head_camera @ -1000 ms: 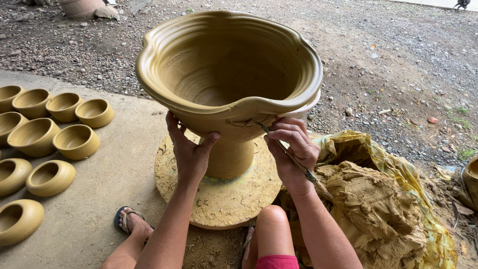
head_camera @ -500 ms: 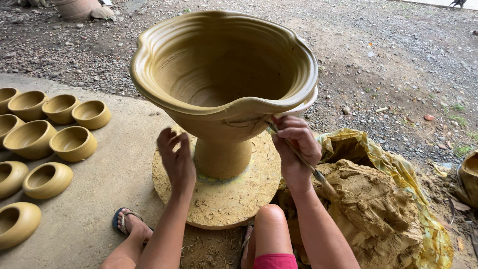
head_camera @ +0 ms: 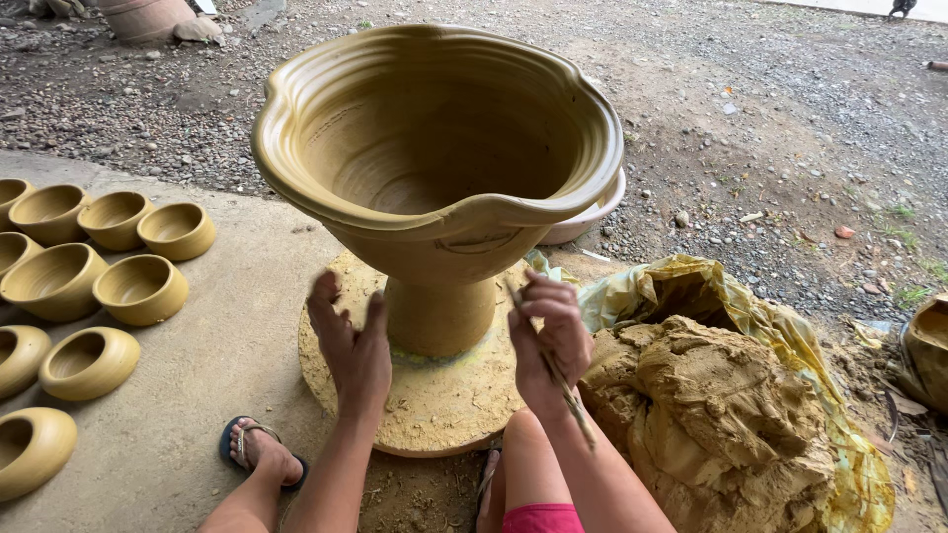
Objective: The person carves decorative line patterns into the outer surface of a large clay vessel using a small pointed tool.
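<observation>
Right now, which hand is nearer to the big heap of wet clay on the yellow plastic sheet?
Right. The right hand, holding a thin stick, is just left of the clay heap. The left hand is farther off, beyond the pedestal pot.

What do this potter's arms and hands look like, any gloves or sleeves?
No gloves or sleeves: both forearms are bare up to the picture's edge. The left hand and right hand are bare too, with no rings, watch or bracelets visible. Below them shows a strip of pink clothing.
</observation>
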